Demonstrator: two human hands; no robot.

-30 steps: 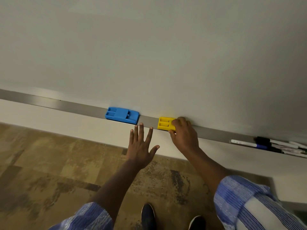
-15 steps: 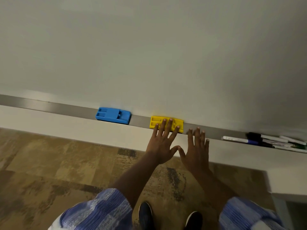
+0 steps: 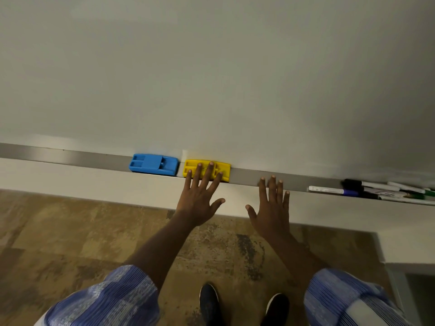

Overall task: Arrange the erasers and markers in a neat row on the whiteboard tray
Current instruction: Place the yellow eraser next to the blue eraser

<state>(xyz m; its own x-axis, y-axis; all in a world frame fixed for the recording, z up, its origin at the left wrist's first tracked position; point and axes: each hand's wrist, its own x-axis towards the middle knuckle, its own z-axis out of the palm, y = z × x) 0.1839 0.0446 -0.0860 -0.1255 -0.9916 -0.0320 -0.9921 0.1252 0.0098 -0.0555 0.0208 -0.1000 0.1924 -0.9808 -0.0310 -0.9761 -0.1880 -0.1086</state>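
A blue eraser and a yellow eraser lie side by side on the metal whiteboard tray, a narrow gap between them. My left hand has its straight fingers laid flat on top of the yellow eraser. My right hand is spread flat, its fingertips at the tray's front edge to the right of the yellow eraser, holding nothing. Several markers lie in a loose heap at the tray's right end, one white with a blue cap nearest my right hand.
The whiteboard fills the upper view. Below the tray runs a white wall strip, then brown patterned floor with my two shoes. A white ledge or table corner juts in at the lower right.
The yellow eraser has slid left until it sits close to the blue one, with my left hand's fingers on it. My right hand let go of it earlier and has drifted right along the tray.
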